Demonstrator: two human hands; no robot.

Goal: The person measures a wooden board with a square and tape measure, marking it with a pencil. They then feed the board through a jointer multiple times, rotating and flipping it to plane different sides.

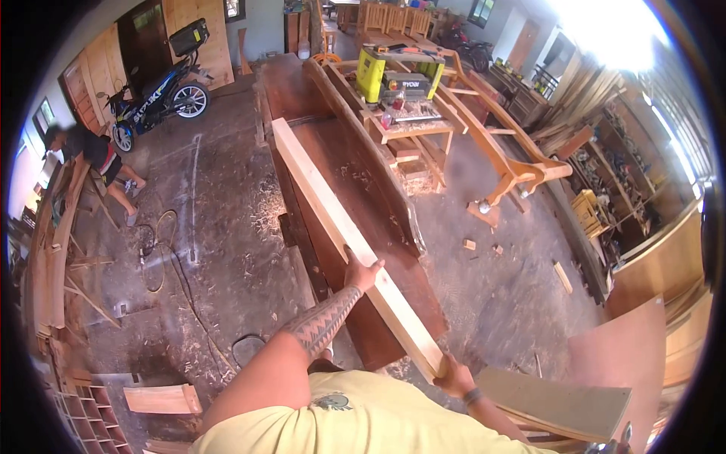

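A long pale wooden beam point(325, 200) lies at a slant over a dark reddish-brown wooden slab point(348, 163). My left hand point(363, 273) is wrapped round the beam's middle, thumb on its top face. At the beam's near end, my right hand point(454, 376) grips the corner close to the end face. The far end of the beam rests above the slab's left edge.
A person point(91, 155) bends over planks at the far left. A motorcycle point(155, 102), a hose point(181, 280) on the floor, a small table point(408, 129) with a green planer point(401, 76), a wooden frame point(503, 151) and boards point(556, 401) at the lower right surround the slab.
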